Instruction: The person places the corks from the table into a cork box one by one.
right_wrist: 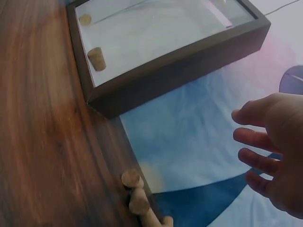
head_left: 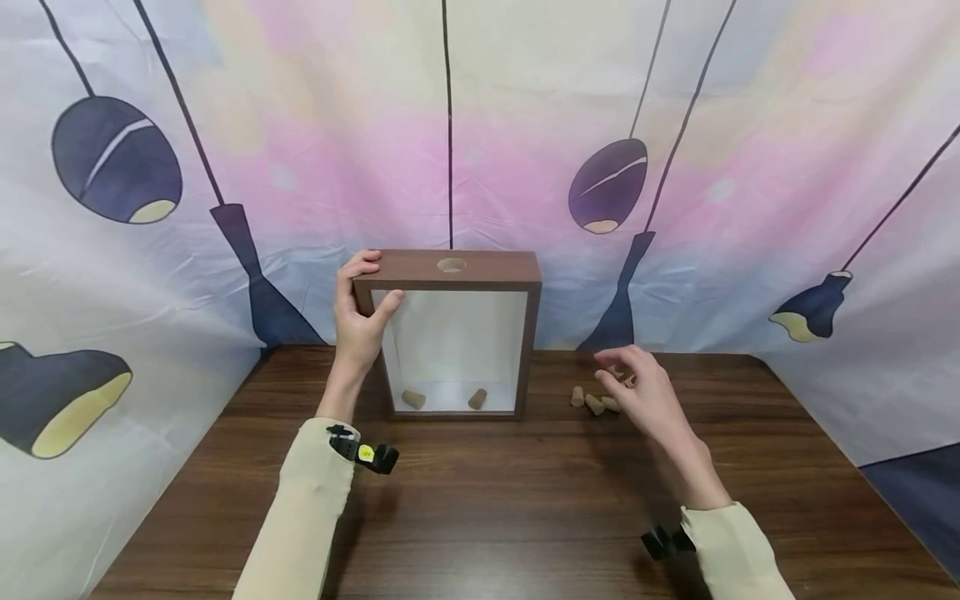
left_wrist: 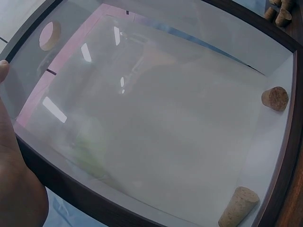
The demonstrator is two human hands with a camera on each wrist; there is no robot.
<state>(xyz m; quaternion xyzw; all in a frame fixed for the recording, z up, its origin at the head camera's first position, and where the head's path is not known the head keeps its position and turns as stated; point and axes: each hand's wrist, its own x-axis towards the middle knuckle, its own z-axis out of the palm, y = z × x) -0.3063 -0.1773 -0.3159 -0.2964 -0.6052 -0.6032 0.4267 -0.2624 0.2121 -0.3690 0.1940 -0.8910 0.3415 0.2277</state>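
A shallow brown wooden box with a clear front and a round hole in its top stands upright on the table. My left hand grips its upper left corner, the thumb on the front and the fingers over the top. Inside, on the bottom, lie two tapered corks, one cork at left and another cork at right. Several loose corks lie right of the box. Just over them hovers my right hand; the right wrist view shows its fingers apart and loosely bent, holding nothing.
The dark wooden table reaches back to a hanging cloth printed with lamps, close behind the box. A small black camera is strapped to each wrist, including the left wrist camera.
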